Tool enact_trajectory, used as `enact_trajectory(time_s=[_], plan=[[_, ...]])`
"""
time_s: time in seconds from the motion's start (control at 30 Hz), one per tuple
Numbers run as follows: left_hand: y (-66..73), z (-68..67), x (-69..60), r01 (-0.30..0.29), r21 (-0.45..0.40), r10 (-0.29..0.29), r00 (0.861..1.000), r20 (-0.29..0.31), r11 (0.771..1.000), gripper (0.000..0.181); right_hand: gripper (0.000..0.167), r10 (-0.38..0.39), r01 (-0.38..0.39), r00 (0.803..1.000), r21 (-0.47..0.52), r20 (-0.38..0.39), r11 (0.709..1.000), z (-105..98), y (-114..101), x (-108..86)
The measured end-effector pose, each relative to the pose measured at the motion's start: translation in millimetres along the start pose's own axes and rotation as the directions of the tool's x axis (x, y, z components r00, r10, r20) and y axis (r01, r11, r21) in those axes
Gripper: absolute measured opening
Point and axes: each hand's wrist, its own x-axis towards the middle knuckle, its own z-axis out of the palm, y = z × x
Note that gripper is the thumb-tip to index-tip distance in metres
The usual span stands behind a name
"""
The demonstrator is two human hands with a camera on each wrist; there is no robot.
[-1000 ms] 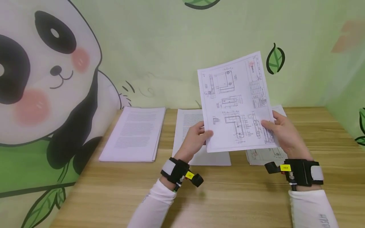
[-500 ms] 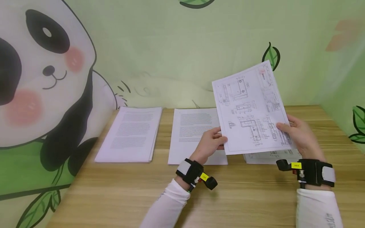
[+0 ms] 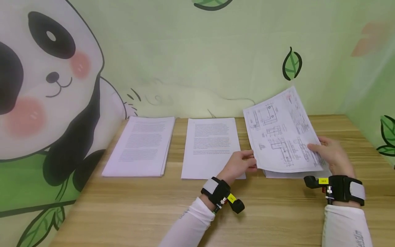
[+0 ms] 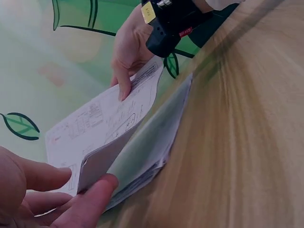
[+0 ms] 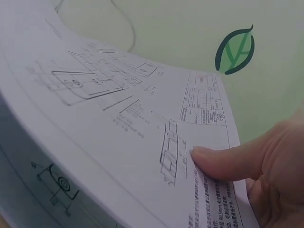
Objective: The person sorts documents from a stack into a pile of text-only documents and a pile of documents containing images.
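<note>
A printed sheet with technical drawings [image 3: 277, 132] is tilted above a stack of paper [image 3: 290, 174] at the right of the table. My right hand [image 3: 336, 156] pinches its right edge, thumb on the printed face, as the right wrist view also shows at the thumb [image 5: 228, 159]. My left hand [image 3: 239, 166] is at the sheet's lower left edge. In the left wrist view its thumb and fingers [image 4: 97, 199] are spread apart, and the sheet's corner touches the fingers. The sheet bows between the hands and hides most of the stack beneath.
Two more stacks of printed pages lie on the wooden table [image 3: 129, 209]: one at the left [image 3: 139, 147] and one in the middle [image 3: 211, 147], close to my left hand. Behind them hangs a green backdrop [image 3: 172, 51] with a panda and leaves.
Both hands have moved right and down with the drawing sheet, bringing it over the right stack. The middle stack is now largely uncovered. My left thumb has come off the sheet's face.
</note>
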Motion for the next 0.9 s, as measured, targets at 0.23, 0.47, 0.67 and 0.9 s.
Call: enact_trajectory(time_s=[0.23, 0.47, 0.67, 0.9], plan=[[-8.5, 9.8, 0.6, 0.032, 0.085, -0.033, 0.999, 0.010, 0.996, 0.045, 0.067, -0.006, 0.006, 1.000, -0.032, -0.004, 0.999, 2, 13, 4.0], [-8.7, 16.8, -2.8, 0.026, 0.125, -0.031, 0.999, 0.035, 0.992, 0.044, 0.067, 0.037, -0.038, 0.999, -0.036, -0.011, 0.999, 2, 18, 3.9], [-8.3, 19.9, -7.1, 0.039, 0.125, -0.044, 0.998, 0.037, 0.991, 0.043, 0.063, 0.036, -0.041, 0.998, -0.090, -0.058, 0.995, 2, 23, 4.0], [-9.8, 22.9, -7.9, 0.055, 0.088, -0.061, 0.996, 0.069, 0.995, 0.042, 0.060, 0.061, -0.079, 0.985, -0.106, -0.163, 0.991, 5, 25, 8.6]])
